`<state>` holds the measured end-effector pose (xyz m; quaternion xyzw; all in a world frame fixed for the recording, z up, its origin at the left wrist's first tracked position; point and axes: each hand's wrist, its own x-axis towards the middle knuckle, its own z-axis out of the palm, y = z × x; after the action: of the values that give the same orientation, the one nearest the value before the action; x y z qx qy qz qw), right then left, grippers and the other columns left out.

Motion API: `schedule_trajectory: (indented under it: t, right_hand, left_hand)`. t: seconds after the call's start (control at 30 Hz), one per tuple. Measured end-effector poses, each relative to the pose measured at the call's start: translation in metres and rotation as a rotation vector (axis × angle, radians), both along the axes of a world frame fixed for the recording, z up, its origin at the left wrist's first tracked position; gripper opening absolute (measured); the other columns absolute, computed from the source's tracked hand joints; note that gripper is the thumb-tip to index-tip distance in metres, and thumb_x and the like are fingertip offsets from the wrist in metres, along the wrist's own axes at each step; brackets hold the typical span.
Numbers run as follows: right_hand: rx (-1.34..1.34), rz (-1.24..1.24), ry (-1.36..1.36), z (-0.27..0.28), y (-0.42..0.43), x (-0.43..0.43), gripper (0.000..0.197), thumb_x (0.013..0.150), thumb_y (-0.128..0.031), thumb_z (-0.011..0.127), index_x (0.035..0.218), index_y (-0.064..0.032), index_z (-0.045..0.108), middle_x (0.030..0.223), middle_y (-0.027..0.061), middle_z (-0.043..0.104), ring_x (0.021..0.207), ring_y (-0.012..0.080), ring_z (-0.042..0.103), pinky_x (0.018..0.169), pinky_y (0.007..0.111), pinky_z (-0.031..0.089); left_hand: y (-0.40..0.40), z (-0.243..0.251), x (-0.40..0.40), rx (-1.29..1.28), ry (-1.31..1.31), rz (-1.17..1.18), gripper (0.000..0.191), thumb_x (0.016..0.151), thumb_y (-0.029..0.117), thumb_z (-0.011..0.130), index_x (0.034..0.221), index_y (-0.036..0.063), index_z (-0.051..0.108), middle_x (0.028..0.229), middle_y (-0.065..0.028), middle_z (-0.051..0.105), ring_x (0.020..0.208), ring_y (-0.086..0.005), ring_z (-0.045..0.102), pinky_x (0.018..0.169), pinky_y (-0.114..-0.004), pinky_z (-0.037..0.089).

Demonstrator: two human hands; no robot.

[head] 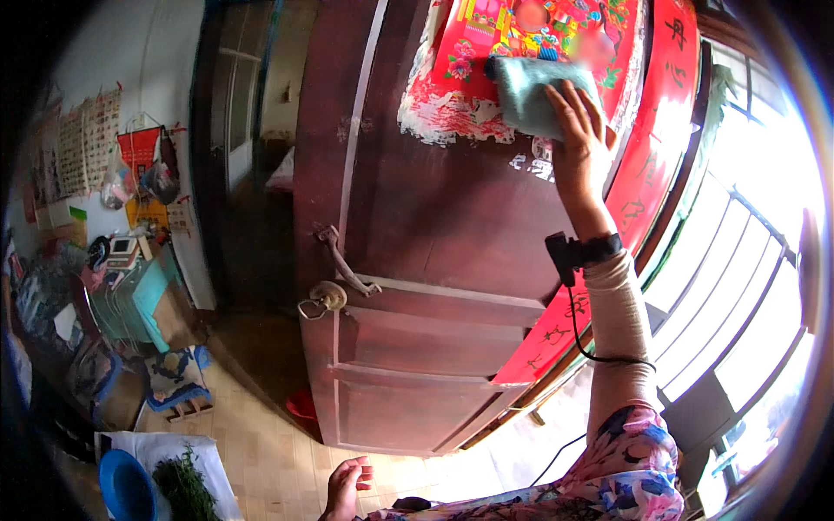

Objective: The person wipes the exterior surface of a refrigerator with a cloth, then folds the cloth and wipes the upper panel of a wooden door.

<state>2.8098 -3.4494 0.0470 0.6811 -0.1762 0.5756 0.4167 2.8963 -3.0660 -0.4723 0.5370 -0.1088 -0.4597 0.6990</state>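
My right hand (582, 130) lies spread on a folded light-blue cloth (537, 94), pressing it against a red printed poster (472, 39) on a dark brown wooden door (443, 215). Torn red and white paper remnants (449, 114) stick to the door along the poster's lower edge. A black device is strapped to my right wrist, with a cable running down the sleeve. My left hand (350, 485) is low in the picture, its fingers curled and no object visible in it. The door bears a curved metal handle (345, 264) and a round lock with a ring (322, 299).
A red paper banner (651, 150) with brush writing runs beside the door. Barred windows (730, 260) are at right. At lower left are a blue basin (127, 485), green plants (186, 488) on a white sheet and a cushioned stool (177, 378). A cluttered table (133, 299) stands behind.
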Motion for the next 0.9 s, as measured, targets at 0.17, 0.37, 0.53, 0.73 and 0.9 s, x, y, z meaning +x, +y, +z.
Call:
schedule_trajectory:
  t: [0.17,0.37,0.53,0.73,0.9]
  right_hand:
    - [0.049,-0.078,-0.057,-0.002,-0.021,-0.054,0.064,0.081,0.000,0.062,0.139,-0.0275,0.056,0.147,0.0000,0.052,0.135,0.0208,0.047,0.110,0.048,0.030]
    - [0.018,-0.031,-0.048,-0.004,-0.017,-0.045,0.064,0.080,0.005,0.063,0.137,-0.0234,0.058,0.144,0.0017,0.055,0.132,0.0223,0.051,0.111,0.041,0.033]
    - [0.023,0.036,0.035,-0.015,0.008,0.001,0.072,0.075,0.011,0.064,0.138,-0.0214,0.057,0.144,0.0029,0.054,0.132,0.0248,0.050,0.109,0.041,0.037]
    - [0.020,0.114,0.228,-0.049,0.041,0.049,0.073,0.072,0.006,0.067,0.137,-0.0267,0.058,0.147,-0.0029,0.051,0.136,0.0186,0.046,0.105,0.045,0.033]
    - [-0.080,0.107,0.390,-0.074,0.049,0.059,0.061,0.079,-0.001,0.062,0.135,-0.0261,0.059,0.148,-0.0022,0.051,0.135,0.0192,0.048,0.103,0.042,0.033]
  left_hand:
    - [-0.004,0.006,-0.001,-0.008,0.004,-0.094,0.033,0.098,0.023,0.052,0.120,-0.0005,0.061,0.100,-0.0119,0.070,0.088,-0.0188,0.067,0.073,-0.031,0.054]
    - [0.001,-0.007,0.001,-0.021,0.059,-0.112,0.026,0.100,0.019,0.053,0.118,0.0024,0.062,0.103,-0.0118,0.071,0.089,-0.0178,0.068,0.070,-0.029,0.054]
    - [0.006,-0.011,-0.004,-0.031,0.065,-0.069,0.025,0.100,0.019,0.053,0.116,0.0026,0.063,0.102,-0.0108,0.071,0.088,-0.0164,0.067,0.071,-0.028,0.054]
    - [0.021,-0.008,-0.010,0.019,0.080,-0.035,0.027,0.100,0.021,0.053,0.119,0.0038,0.063,0.101,-0.0095,0.071,0.087,-0.0155,0.067,0.072,-0.029,0.053]
    - [0.025,0.009,-0.016,0.016,-0.040,0.029,0.030,0.100,0.021,0.050,0.121,0.0013,0.061,0.100,-0.0086,0.070,0.089,-0.0158,0.066,0.074,-0.029,0.054]
